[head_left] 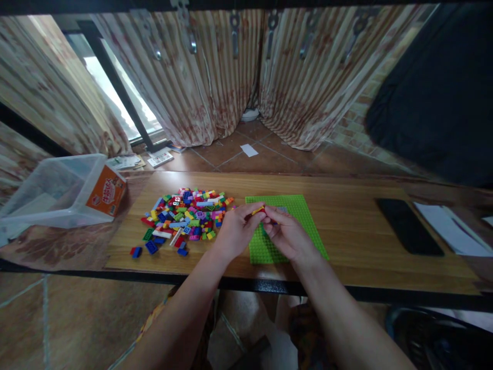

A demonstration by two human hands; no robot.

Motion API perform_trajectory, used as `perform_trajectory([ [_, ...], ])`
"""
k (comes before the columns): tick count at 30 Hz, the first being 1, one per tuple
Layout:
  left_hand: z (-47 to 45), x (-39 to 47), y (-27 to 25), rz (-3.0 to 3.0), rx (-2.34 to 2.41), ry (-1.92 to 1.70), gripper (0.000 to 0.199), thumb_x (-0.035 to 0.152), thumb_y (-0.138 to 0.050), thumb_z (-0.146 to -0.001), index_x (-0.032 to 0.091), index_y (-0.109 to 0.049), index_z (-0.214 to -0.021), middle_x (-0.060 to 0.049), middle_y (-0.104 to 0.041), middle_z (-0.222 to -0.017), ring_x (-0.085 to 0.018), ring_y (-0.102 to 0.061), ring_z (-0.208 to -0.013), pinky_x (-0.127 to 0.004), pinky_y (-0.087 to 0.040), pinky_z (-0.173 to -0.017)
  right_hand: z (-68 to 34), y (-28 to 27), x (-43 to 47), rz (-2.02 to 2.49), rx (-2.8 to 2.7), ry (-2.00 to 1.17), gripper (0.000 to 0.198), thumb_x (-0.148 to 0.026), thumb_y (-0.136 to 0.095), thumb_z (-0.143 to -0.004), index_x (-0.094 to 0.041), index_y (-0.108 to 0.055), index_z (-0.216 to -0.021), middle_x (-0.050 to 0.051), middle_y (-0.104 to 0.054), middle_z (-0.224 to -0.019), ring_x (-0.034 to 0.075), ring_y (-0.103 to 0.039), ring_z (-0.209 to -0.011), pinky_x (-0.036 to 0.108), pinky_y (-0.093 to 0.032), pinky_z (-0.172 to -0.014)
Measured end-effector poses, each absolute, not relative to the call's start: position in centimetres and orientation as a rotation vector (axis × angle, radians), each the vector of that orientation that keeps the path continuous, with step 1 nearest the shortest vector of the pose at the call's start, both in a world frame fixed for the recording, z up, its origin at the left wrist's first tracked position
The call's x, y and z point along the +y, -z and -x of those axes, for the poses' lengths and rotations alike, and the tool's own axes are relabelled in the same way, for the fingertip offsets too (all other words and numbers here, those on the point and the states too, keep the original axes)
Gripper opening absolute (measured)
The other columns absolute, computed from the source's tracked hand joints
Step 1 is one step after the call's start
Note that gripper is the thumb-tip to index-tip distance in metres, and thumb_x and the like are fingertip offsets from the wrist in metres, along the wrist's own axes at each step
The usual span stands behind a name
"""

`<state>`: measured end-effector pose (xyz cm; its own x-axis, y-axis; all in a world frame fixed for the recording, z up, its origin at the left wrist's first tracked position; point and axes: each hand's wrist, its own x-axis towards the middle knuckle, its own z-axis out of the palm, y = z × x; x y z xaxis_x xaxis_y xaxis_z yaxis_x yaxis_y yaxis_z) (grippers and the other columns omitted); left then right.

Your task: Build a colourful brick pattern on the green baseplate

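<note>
My left hand pinches small red and yellow toy bricks between thumb and fingers, above the left edge of a green studded baseplate. From the other side my right hand closes its fingertips on the red end of the same bricks. The fingers cover most of them, so I cannot tell how they are joined. A greyish piece shows on the baseplate behind my right hand. Left of my hands spreads a heap of mixed coloured toy bricks.
A clear plastic bin with an orange label stands at the left. On the right lie a black phone-like slab and white papers. The wooden table has a dark front edge. Striped curtains hang beyond.
</note>
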<state>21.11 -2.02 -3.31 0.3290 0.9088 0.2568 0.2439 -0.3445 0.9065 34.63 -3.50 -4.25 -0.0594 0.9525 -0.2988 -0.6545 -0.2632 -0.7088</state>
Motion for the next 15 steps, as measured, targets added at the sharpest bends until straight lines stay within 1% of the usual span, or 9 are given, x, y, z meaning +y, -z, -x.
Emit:
perform_trajectory([
  [4,-21.0,-1.9,3.3,-1.847,1.022,-1.041,0.023,0.022,-0.058,-0.088,0.021,-0.072,-0.106,-0.004,-0.074,-0.104,-0.016,-0.068,-0.090,-0.028,-0.053,-0.084,-35.1,4.3,-3.3,0.915,-0.447,-1.651,0.023,-0.024,-0.088,-0.055,-0.018,-0.071,-0.070,-0.005,-0.061,-0.061,0.002,-0.051,-0.052,0.010,-0.044,-0.047],
  [8,-20.5,-1.8,3.2,-1.978,1.027,-1.005,0.020,0.025,-0.059,-0.088,0.021,-0.073,-0.103,-0.004,-0.073,-0.092,-0.015,-0.067,-0.081,-0.026,-0.052,-0.075,-35.5,4.3,-3.3,0.993,-0.487,-1.641,0.027,-0.025,-0.089,-0.051,-0.017,-0.071,-0.069,-0.004,-0.062,-0.058,0.003,-0.052,-0.050,0.012,-0.045,-0.047],
  [11,-20.1,-1.6,3.1,-2.062,1.111,-0.983,0.019,0.028,-0.059,-0.088,0.020,-0.073,-0.100,-0.004,-0.071,-0.085,-0.015,-0.064,-0.076,-0.026,-0.050,-0.071,-35.4,4.2,-3.4,1.020,-0.511,-1.631,0.024,-0.024,-0.088,-0.055,-0.016,-0.070,-0.069,-0.003,-0.062,-0.058,0.004,-0.053,-0.050,0.012,-0.046,-0.047],
  [15,-19.1,-1.0,2.7,-2.118,1.267,-0.933,0.021,0.025,-0.053,-0.091,0.019,-0.071,-0.101,-0.004,-0.071,-0.087,-0.015,-0.063,-0.078,-0.026,-0.048,-0.075,-35.2,4.0,-3.4,0.988,-0.402,-1.674,0.015,-0.016,-0.080,-0.064,-0.017,-0.070,-0.074,-0.003,-0.062,-0.064,0.004,-0.054,-0.053,0.010,-0.047,-0.046],
])
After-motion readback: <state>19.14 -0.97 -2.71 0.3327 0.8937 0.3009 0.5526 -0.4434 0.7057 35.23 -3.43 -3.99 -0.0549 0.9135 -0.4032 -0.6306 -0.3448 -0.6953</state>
